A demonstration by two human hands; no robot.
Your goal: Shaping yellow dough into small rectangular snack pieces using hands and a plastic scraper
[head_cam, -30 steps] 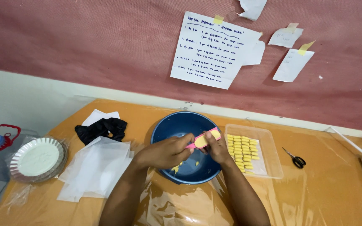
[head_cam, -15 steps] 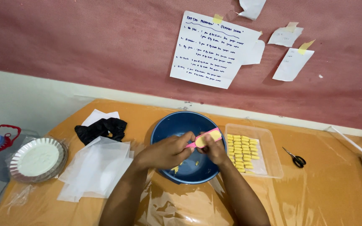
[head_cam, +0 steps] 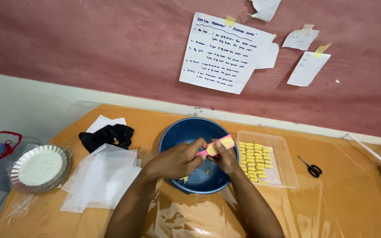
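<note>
Over the blue bowl I have both hands together: my left hand has its fingers pinched on the near end of a pink mould filled with yellow dough, and my right hand has its fingers closed on the underside of the same mould, so the piece hangs above the bowl's right half without touching the rim. A few yellow dough bits lie in the bottom of the bowl, partly hidden by my left wrist. Just to the right of the bowl sits a clear tray holding rows of small yellow pieces, and further right of it lie scissors. Left of the bowl I see a stack of white sheets with a black cloth behind them, all on the plastic-covered desk.
</note>
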